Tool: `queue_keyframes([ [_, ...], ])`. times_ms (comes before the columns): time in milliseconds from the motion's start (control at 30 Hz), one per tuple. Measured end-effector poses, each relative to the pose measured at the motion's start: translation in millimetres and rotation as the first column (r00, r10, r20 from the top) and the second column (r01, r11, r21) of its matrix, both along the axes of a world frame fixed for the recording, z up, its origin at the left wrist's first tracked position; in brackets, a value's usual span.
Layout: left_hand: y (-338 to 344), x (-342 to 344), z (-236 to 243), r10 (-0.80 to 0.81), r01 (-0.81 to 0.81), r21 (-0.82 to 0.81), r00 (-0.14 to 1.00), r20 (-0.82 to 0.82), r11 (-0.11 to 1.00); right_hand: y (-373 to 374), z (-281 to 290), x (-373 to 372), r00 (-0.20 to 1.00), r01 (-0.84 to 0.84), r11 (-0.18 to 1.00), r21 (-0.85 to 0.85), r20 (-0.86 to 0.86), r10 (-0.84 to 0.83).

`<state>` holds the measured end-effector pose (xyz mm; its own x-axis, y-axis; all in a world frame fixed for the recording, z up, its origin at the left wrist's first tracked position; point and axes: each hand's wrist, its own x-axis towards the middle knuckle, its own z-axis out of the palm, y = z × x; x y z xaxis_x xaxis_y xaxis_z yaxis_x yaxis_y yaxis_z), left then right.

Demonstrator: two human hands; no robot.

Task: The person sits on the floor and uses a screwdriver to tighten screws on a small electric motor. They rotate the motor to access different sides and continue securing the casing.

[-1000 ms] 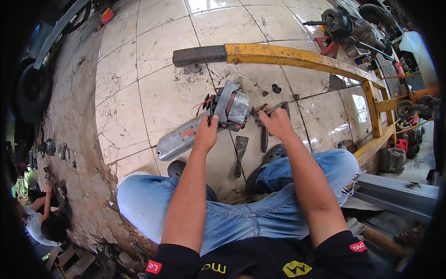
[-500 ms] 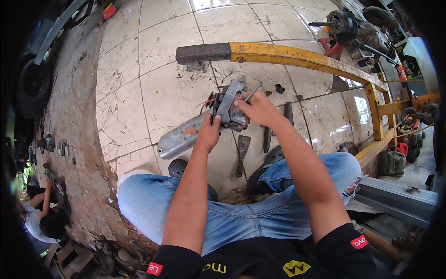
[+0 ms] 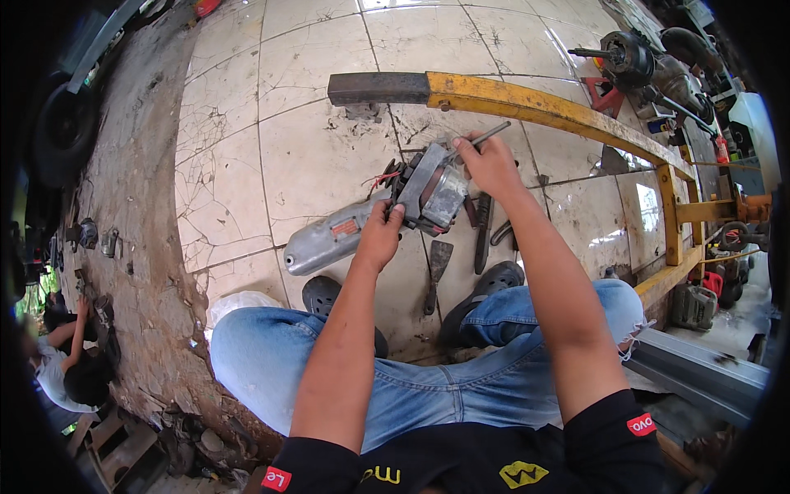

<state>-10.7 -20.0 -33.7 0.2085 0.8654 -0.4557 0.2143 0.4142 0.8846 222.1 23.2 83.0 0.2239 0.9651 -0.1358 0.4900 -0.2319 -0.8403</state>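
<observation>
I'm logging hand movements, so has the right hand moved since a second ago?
Yes. Judged against the yellow beam, the right hand has moved up the picture, ending nearer the beam.

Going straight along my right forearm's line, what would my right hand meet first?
Probably the yellow metal beam, near its dark end section. Your right hand appears to point toward it, though whether it would strike or pass over is unclear.
</observation>
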Motion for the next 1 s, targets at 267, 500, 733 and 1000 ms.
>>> queue_keyframes([
  [267,3.9,1.3,14.7,-0.004,0.009,-0.081,0.998,0.07,0.997,9.2,-12.5,12.3,0.993,0.083,0.994,0.075,0.074,-0.089],
  [500,10.5,3.7,16.6,0.004,0.0,-0.045,0.995,0.1,0.999,0.3,-28.8,10.2,0.994,0.106,0.994,0.013,0.016,-0.107],
  [733,9.0,-6.6,-10.5,0.014,-0.008,-0.047,0.992,0.126,0.999,-12.9,-35.7,-4.2,0.992,-0.012,0.994,-0.112,-0.13,-0.002],
  [1000,12.1,-8.8,-6.2,0.01,0.011,-0.157,0.992,0.129,0.988,-17.5,-26.8,-13.8,0.994,-0.054,0.994,-0.1,-0.102,0.044],
])
